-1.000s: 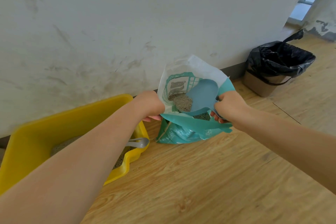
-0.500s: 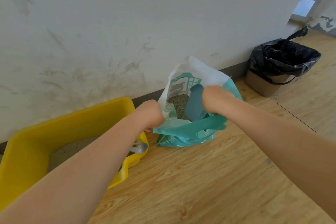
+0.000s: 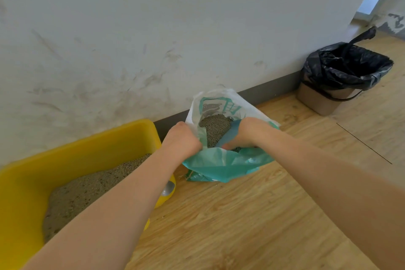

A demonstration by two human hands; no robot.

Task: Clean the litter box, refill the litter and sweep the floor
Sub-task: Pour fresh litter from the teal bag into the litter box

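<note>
Left hand (image 3: 183,141) grips the litter bag (image 3: 221,160) rim, holding it open on the floor by the wall. Right hand (image 3: 248,132) inside the bag, fingers curled around the blue scoop (image 3: 229,135). Yellow box (image 3: 28,182) left of bag, litter (image 3: 87,190) inside.

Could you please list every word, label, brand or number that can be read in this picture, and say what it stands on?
No text can be read.
Litter bag: the inside of its white back panel shows a teal printed picture with an animal figure, blurred, with no legible words.
Yellow litter box: no label visible.
Bin with black liner: no label visible.
</note>
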